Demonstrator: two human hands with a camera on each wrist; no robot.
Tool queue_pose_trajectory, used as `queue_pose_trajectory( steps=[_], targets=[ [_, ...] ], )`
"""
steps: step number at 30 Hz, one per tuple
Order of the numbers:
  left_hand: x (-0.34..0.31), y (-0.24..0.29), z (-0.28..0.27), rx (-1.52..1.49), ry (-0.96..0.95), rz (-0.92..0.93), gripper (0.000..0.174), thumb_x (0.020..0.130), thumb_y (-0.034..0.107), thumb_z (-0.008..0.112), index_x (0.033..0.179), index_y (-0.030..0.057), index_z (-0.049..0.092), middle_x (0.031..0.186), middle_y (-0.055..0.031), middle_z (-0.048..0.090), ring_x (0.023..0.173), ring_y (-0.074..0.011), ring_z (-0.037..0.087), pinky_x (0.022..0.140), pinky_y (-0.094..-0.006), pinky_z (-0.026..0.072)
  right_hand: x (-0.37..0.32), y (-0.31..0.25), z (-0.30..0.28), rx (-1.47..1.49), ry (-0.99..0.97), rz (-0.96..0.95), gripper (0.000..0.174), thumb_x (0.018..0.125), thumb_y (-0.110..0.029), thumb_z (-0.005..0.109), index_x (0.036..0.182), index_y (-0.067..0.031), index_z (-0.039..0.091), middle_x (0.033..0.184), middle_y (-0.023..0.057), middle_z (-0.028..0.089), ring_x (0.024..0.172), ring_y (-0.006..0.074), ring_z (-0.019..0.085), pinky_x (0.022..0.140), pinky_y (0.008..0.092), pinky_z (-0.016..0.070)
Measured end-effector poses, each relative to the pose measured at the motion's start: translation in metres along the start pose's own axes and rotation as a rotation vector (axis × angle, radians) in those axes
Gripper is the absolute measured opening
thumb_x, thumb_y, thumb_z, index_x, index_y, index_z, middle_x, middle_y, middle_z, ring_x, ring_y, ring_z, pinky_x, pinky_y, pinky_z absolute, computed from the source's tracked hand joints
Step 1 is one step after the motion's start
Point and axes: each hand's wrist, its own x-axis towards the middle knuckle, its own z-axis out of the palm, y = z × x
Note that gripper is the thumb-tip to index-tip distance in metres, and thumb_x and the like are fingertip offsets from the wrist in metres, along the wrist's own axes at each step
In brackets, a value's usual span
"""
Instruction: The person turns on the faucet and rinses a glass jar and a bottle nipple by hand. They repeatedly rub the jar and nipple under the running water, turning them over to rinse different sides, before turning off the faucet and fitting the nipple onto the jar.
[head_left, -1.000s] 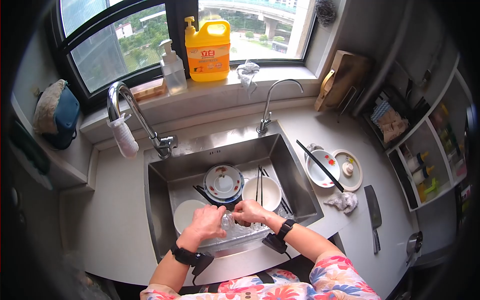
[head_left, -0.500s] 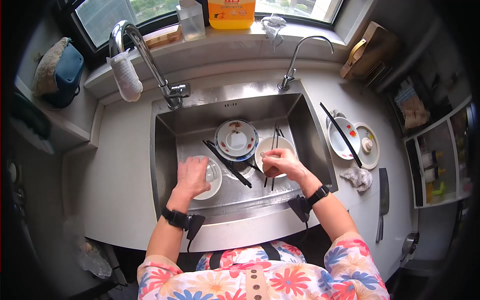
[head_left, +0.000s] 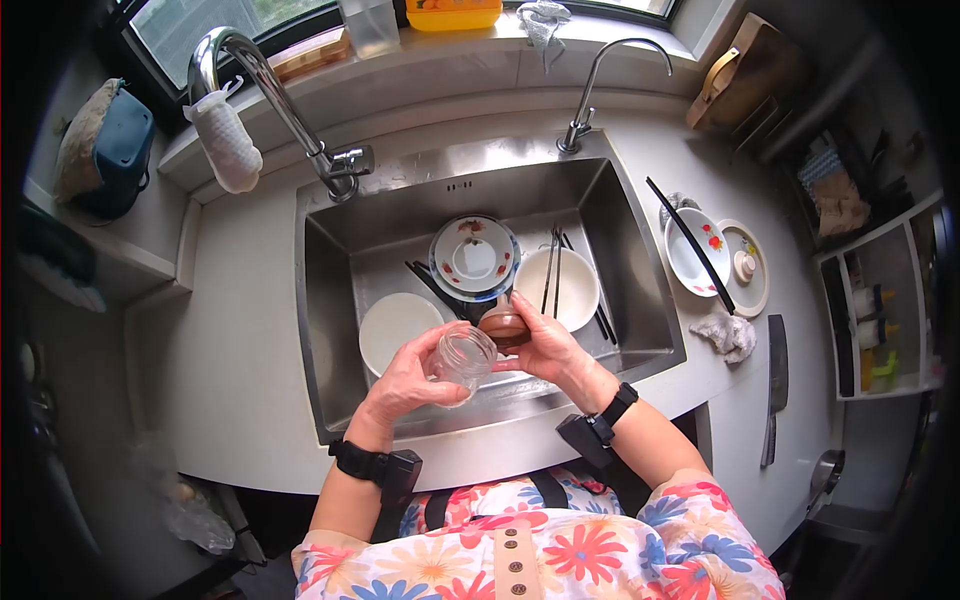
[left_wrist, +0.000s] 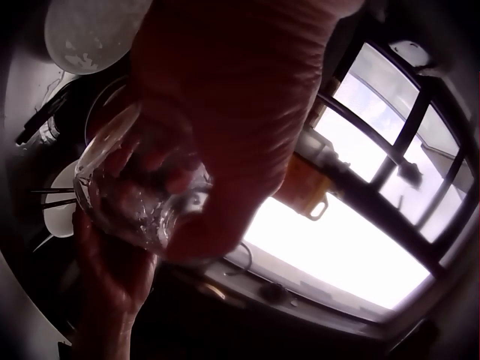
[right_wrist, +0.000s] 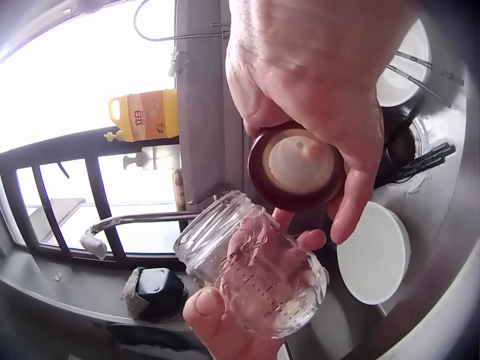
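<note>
My left hand (head_left: 408,382) grips a clear glass baby bottle (right_wrist: 251,266) with a threaded open neck and measuring marks on its side. In the head view the bottle's mouth tilts up and toward the right hand. My right hand (head_left: 556,352) holds a brown bottle collar (right_wrist: 259,169) with a translucent nipple (right_wrist: 296,163) set in it. The collar is apart from the bottle, just beside its mouth. Both hands are over the near part of the steel sink (head_left: 325,300).
In the sink are a white bowl (head_left: 393,325), stacked floral bowls (head_left: 472,258) and a cream bowl (head_left: 580,290) with chopsticks (head_left: 553,270). A tall faucet (head_left: 270,80) rises back left. On the right counter are a floral bowl (head_left: 690,262), a cloth (head_left: 728,337) and a knife (head_left: 777,365).
Both hands separated, baring the sink's middle, then came together again with the bottle and collar close. The left hand has turned the bottle's mouth upward. The head view has tilted down.
</note>
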Motion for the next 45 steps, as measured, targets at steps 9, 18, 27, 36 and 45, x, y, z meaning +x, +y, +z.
queue_pose_trajectory(
  steps=[9,18,27,36,45],
  targets=[
    [-0.006,-0.010,-0.008,-0.298,0.000,0.051,0.071,0.057,0.012,0.080,0.121,0.0018,0.051,0.120,-0.0066,0.055,0.113,-0.0197,0.052,0.101,-0.0327,0.0366,-0.006,0.004,0.008,-0.117,-0.221,0.223,0.068,0.090,-0.065,0.032,0.132,-0.0123,0.041,0.114,0.0202,0.059,0.088,0.0354,0.066,0.065,0.0436,0.0593],
    [-0.022,-0.016,-0.025,-0.384,0.010,0.030,0.079,0.055,0.017,0.083,0.124,0.0008,0.049,0.119,-0.0077,0.056,0.111,-0.0202,0.053,0.101,-0.0334,0.0377,-0.002,0.005,0.020,-0.138,-0.206,0.342,0.074,0.088,-0.068,0.033,0.130,-0.0078,0.042,0.103,0.0237,0.062,0.078,0.0345,0.068,0.056,0.0385,0.0601],
    [-0.038,-0.015,-0.040,-0.408,0.054,0.050,0.084,0.051,0.015,0.085,0.125,0.0004,0.048,0.119,-0.0081,0.056,0.110,-0.0204,0.054,0.098,-0.0338,0.0406,0.004,0.005,0.047,-0.253,-0.232,0.311,0.068,0.091,-0.062,0.037,0.126,-0.0037,0.046,0.107,0.0195,0.061,0.085,0.0311,0.067,0.059,0.0379,0.0603],
    [-0.049,0.000,-0.051,-0.379,0.068,0.096,0.079,0.053,0.014,0.083,0.124,0.0003,0.050,0.116,-0.0068,0.057,0.109,-0.0189,0.054,0.098,-0.0324,0.0403,0.022,-0.001,0.068,-0.283,-0.217,0.346,0.066,0.091,-0.060,0.038,0.125,-0.0041,0.047,0.110,0.0182,0.060,0.091,0.0313,0.065,0.065,0.0402,0.0598],
    [-0.068,0.025,-0.066,-0.311,0.013,0.129,0.087,0.050,0.015,0.082,0.129,0.0002,0.048,0.128,-0.0094,0.050,0.118,-0.0193,0.048,0.102,-0.0325,0.0353,0.032,0.004,0.089,-0.163,-0.368,0.391,0.070,0.091,-0.063,0.032,0.123,-0.0029,0.049,0.105,0.0177,0.063,0.079,0.0285,0.067,0.049,0.0305,0.0553]
  ],
)
